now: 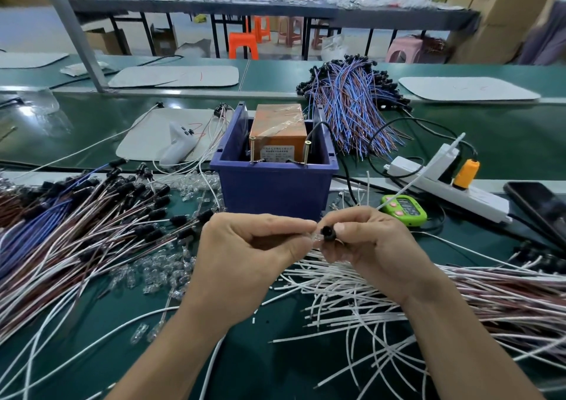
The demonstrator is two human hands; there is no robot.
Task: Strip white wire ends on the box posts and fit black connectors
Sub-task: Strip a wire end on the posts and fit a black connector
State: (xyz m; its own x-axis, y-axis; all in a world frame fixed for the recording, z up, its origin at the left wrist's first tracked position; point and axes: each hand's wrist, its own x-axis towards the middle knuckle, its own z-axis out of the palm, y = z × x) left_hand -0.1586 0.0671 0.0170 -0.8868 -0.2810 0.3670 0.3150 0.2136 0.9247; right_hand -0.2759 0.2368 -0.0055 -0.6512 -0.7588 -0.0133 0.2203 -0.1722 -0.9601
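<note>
My right hand (370, 243) pinches a small black connector (328, 233) between thumb and fingers, its open end facing left. My left hand (248, 252) pinches a small clear bulb-like piece (315, 238) right at the connector's mouth. Both hands hover just in front of the blue plastic box (275, 188), which holds an orange block (277, 130) and two upright screw posts (253, 150) (307, 152). A white wire (419, 173) rises from behind my right hand toward the upper right. Loose white wires (352, 304) lie under my hands.
Wires with black connectors fitted are heaped at the left (76, 216). Clear bulbs (153, 274) are scattered beside them. A blue-and-brown wire bundle (352, 102) lies behind the box. A green timer (404, 210), a power strip (444, 182) and a phone (539, 206) sit at the right.
</note>
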